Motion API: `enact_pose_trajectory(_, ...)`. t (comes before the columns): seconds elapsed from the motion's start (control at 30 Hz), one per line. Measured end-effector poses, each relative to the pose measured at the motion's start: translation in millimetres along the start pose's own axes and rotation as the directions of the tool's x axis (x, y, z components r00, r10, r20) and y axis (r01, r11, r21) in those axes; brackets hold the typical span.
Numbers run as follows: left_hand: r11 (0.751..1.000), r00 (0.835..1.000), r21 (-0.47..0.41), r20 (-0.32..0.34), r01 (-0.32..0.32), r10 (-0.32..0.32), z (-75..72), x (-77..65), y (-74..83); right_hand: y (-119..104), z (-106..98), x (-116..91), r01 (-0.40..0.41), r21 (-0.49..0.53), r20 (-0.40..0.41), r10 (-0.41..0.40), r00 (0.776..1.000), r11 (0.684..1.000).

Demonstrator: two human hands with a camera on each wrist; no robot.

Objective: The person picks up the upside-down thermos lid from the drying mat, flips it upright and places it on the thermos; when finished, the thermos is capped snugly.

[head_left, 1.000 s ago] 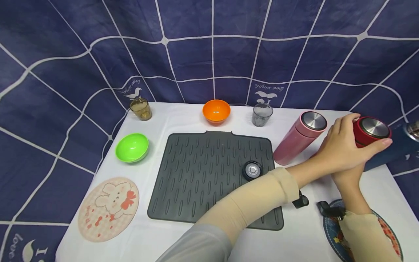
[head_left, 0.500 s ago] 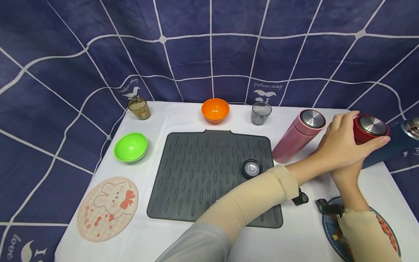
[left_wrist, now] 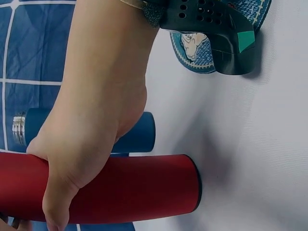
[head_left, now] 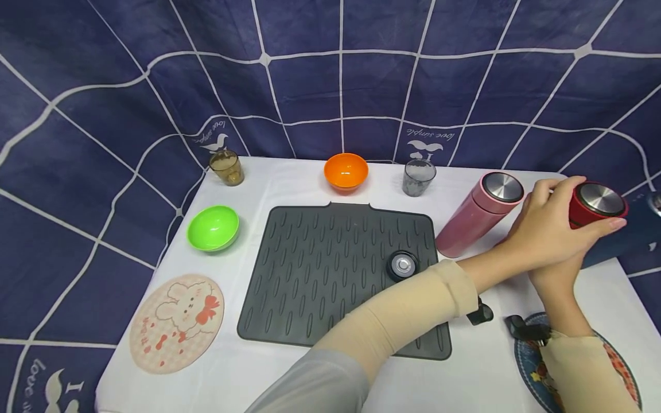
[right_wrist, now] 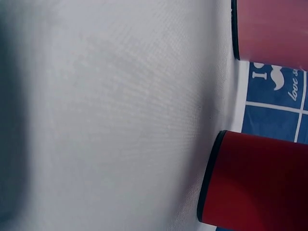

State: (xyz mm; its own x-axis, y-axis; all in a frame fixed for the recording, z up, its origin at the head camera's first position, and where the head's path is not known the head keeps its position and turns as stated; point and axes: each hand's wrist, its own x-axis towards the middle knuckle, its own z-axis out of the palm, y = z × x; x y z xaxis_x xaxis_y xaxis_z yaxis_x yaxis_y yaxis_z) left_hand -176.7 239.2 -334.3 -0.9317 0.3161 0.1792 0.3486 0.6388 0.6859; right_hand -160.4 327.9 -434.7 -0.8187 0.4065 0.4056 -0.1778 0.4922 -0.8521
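Note:
At the right of the table stands a red thermos (left_wrist: 144, 187) with a black base rim, its silver-topped red lid (head_left: 601, 198) facing up at the head camera. My left hand (head_left: 552, 229) grips the lid, thumb on the near side and fingers on the far side. Below it my right hand (left_wrist: 89, 137) wraps round the red body; in the head view the left hand partly covers it. The right wrist view shows the thermos's lower end close to the white cloth. A pink thermos (head_left: 477, 218) is beside it on the left.
Behind the hands is a blue flask (head_left: 627, 229). A round black stopper (head_left: 403, 265) lies on the grey mat (head_left: 320, 269). Orange (head_left: 346, 171) and green bowls (head_left: 213, 228), a grey glass (head_left: 418, 178), a brown glass (head_left: 227, 168), a rabbit placemat (head_left: 177, 324) and a blue placemat (head_left: 529, 367) are around.
The head view has turned slightly, so everything sits a little further right. Both hands keep hold of the red thermos, with hardly any change in grip.

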Motion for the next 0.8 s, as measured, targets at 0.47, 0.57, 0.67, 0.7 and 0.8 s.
enact_pose_trajectory(0.47, 0.998, 0.996, 0.046, -0.085, 0.030, -0.026, 0.7, 1.4, -0.3, -1.3, 0.1, 0.8, 0.063, -0.006, 0.034, -0.063, 0.997, 0.998)
enact_pose_trajectory(0.57, 0.992, 0.997, 0.127, -0.077, -0.014, 0.024, -1.2, 3.3, -2.7, -3.6, -0.5, 4.8, 0.093, 0.036, 0.045, -0.094, 0.995, 0.995)
enact_pose_trajectory(0.67, 0.982, 0.997, 0.172, 0.000, -0.082, 0.083, -3.1, 5.5, -3.5, -6.0, -3.8, 6.2, 0.073, 0.001, 0.036, -0.073, 0.997, 0.997)
enact_pose_trajectory(0.7, 0.980, 0.995, 0.174, 0.027, -0.095, 0.092, -3.3, 5.6, -3.8, -6.1, -4.8, 5.4, 0.058, -0.007, 0.032, -0.058, 0.998, 0.998)
enact_pose_trajectory(0.8, 0.984, 0.995, 0.156, 0.053, -0.091, 0.084, -1.4, 3.5, -3.7, -4.2, -6.2, 2.0, 0.027, 0.026, 0.019, -0.028, 0.999, 0.999)
